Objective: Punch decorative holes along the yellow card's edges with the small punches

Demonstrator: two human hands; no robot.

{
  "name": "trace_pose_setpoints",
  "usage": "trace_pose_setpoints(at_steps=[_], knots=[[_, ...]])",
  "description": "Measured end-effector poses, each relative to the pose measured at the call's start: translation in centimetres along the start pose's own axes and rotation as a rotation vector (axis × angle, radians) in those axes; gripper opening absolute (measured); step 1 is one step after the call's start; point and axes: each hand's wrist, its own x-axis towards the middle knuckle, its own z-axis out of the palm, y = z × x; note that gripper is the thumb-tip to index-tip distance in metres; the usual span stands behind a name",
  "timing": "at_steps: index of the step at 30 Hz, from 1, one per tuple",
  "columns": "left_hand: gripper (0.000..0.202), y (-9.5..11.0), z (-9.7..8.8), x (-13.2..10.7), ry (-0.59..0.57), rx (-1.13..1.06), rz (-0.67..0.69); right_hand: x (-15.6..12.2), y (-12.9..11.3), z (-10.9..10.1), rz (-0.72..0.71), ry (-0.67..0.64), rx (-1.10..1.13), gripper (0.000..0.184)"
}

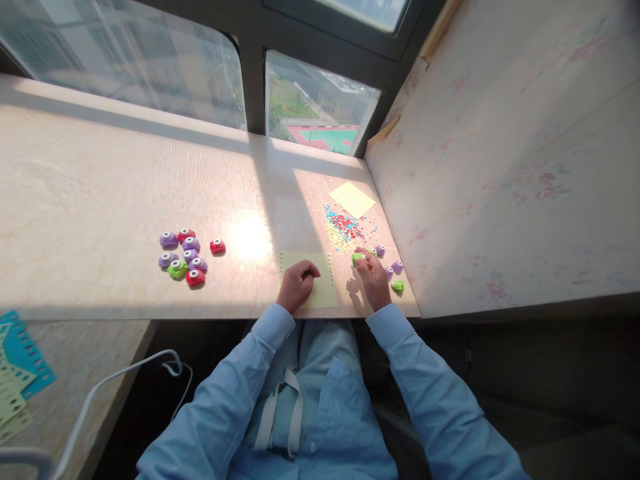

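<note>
Right hand (376, 283): thumb and fingers pinch a green punch (357, 259), held over the table (125, 200), with a shadow on the surface just below. Left hand (299, 283): fingers curled inward, resting on a pale yellow sheet (325, 293) with notched side edges; whether anything is inside the curl cannot be told. The sheet lies near the table's front edge, a narrow strip of surface between them.

Right side: room is tight. Several small punches (397, 267), purple and green, stand between the right hand and the patterned wall (500, 200), which borders the table's right edge. Beyond the held punch, confetti (344, 225) in red, blue and yellow is scattered up to a yellow slip (353, 199).

Left side: room is ample. A wide stretch of table separates the sheet from a lone red punch (217, 246) and, left of that, a cluster of punches (191, 255) in purple, red and green, set back from the front edge and well apart from the window frame (255, 100).
</note>
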Motion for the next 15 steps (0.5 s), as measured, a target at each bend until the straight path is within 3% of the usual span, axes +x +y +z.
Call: trace_pose_setpoints(at_steps=[8, 15], knots=[[0.024, 0.1, -0.1, -0.1, 0.003, 0.060, 0.047, -1.9, 1.2, -0.7, 0.164, 0.059, 0.237, 0.050], [0.028, 0.2, 0.2, -0.8, -0.021, 0.281, 0.405, -5.2, 0.3, 1.2, 0.363, 0.108, 0.595, 0.053]])
